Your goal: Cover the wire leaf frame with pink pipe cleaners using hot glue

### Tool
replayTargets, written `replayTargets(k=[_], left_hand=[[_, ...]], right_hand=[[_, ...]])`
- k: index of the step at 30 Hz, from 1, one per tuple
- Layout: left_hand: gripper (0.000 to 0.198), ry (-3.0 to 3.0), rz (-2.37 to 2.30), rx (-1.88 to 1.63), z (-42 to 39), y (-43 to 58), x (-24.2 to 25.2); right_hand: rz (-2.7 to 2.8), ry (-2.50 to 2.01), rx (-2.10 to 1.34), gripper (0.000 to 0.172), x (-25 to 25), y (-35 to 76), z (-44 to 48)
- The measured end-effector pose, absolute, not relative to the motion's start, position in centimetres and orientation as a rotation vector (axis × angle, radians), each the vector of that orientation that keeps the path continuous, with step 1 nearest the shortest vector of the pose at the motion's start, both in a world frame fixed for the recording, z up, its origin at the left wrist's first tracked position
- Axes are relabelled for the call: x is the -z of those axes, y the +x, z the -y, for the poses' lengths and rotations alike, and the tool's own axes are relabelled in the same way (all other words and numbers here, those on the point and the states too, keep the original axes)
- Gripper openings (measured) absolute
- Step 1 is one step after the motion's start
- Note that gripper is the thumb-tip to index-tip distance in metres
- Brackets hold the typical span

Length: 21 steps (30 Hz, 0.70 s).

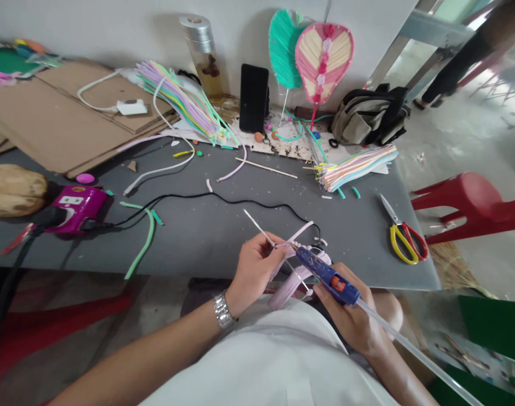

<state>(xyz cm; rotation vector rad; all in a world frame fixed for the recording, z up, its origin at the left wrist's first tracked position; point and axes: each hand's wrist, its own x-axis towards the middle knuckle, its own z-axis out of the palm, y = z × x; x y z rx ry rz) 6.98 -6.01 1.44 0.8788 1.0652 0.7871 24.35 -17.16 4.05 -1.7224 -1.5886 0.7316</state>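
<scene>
Grey counter (207,248) inspected from the head view, with green straw offcuts (141,242) on it. Your left hand (255,273) has its fingers (266,251) pinched on a thin metal skewer (257,230) and pale pink straws (289,290), above the counter's near edge. Your right hand (346,318) has its fingers wrapped around a blue hot glue gun (327,276), nozzle touching the pink straws. Yellow-and-red scissors (403,239) lie right, near a bundle of pastel straws (350,169).
</scene>
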Motion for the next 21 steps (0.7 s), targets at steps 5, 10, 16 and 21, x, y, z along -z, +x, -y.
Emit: replayTargets(k=[5, 10, 16, 21], left_hand=[[0.022, 0.878, -1.070, -0.779, 6.04, 7.00, -1.65], [0.020, 0.895, -1.065, -0.791, 6.06, 7.08, -1.76], [0.020, 0.899, -1.069, -0.772, 6.09, 7.22, -1.77], [0.020, 0.929, -1.070, -0.767, 6.20, 7.25, -1.74]], right_hand=[[1.579, -1.728, -0.749, 0.018, -4.19, 24.32, 17.34], [1.578, -1.698, -0.770, 0.015, -3.81, 24.40, 17.53], [1.576, -1.673, -0.769, 0.013, -3.47, 24.45, 17.75], [1.570, -1.663, -0.776, 0.012, -3.32, 24.51, 17.83]])
